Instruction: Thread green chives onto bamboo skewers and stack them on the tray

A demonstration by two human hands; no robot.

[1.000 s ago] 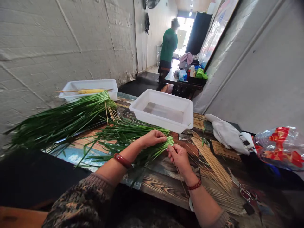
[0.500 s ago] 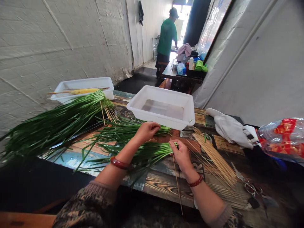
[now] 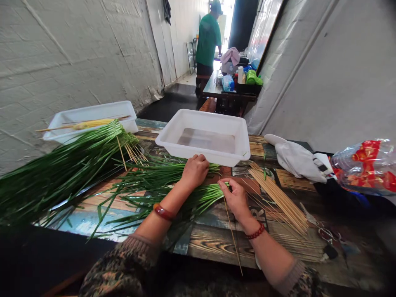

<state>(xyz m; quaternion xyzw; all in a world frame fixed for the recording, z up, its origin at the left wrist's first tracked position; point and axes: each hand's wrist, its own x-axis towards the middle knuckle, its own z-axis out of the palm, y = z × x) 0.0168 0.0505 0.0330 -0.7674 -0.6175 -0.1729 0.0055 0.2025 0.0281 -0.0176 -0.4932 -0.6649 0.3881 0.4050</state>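
My right hand [image 3: 235,197] pinches a thin bamboo skewer [image 3: 232,231] close to its upper end, where the cut ends of a row of garlic chives [image 3: 210,197] meet it. The skewer's lower part points down past the table's front edge. My left hand [image 3: 195,170] is over a second, loose bundle of chives [image 3: 161,171] with its fingers curled downward. Whatever lies between those fingertips is hidden. To the right of my right hand lies a heap of bare bamboo skewers [image 3: 278,198].
A white plastic tub [image 3: 202,154] stands behind my hands. At left, a big pile of skewered chives [image 3: 71,161] lies before another white tub [image 3: 131,113]. Scissors [image 3: 318,225], a white cap [image 3: 297,161] and a plastic-wrapped pack [image 3: 368,167] lie right. A person [image 3: 208,41] stands far back.
My left hand has moved slightly and turned its fingers down onto the loose chives. My right hand keeps its pinch on the skewer. The view has shifted a little.
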